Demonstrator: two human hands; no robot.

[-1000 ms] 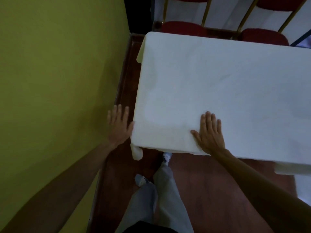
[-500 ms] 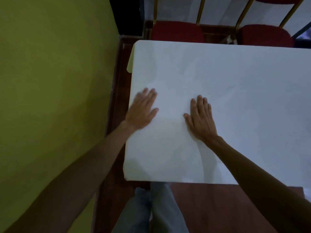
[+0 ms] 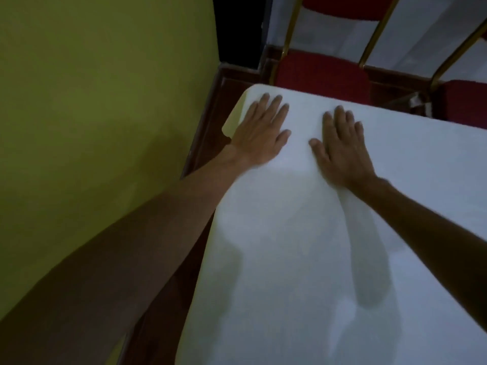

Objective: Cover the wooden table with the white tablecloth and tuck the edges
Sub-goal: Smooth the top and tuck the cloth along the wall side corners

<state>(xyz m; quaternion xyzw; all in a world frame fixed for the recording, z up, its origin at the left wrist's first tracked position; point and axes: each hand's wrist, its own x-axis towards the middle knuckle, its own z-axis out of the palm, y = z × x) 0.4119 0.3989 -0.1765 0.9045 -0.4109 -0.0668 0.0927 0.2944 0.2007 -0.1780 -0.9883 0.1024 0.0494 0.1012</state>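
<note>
**Both palms flat on the white tablecloth, near the far corner**

At far left, a yellow-green wall [image 3: 92, 101], filling that whole side. Below it, along the foot of the wall, a strip of dark reddish floor [image 3: 203, 143] between wall and table edge.

Next, the left forearm, reaching up from the bottom left corner across that gap. Left hand [image 3: 259, 131] laid palm down on the white tablecloth [image 3: 303, 246], fingers spread and straight, gripping nothing. Fingertips close to the far left corner of the cloth; heel of the hand right at the left edge, where a small flap of fabric [image 3: 229, 125] hangs down over the side (yellowish in this light).

Just beside it, a short gap apart, the right hand [image 3: 341, 148], likewise flat and loose, palm pressed to the cloth, thumb angled toward the left hand, nothing grasped. Right forearm running off toward the lower right edge. Soft shadows of both arms on the fabric below.

Cloth spread over the tabletop from the near edge of the view to the far edge, wood fully hidden beneath it. No telling whether the edges are tucked under.

Beyond the far edge, two red chairs with gold frames: one [image 3: 321, 72] behind the hands, another [image 3: 463, 98] cut off at far right.
</note>
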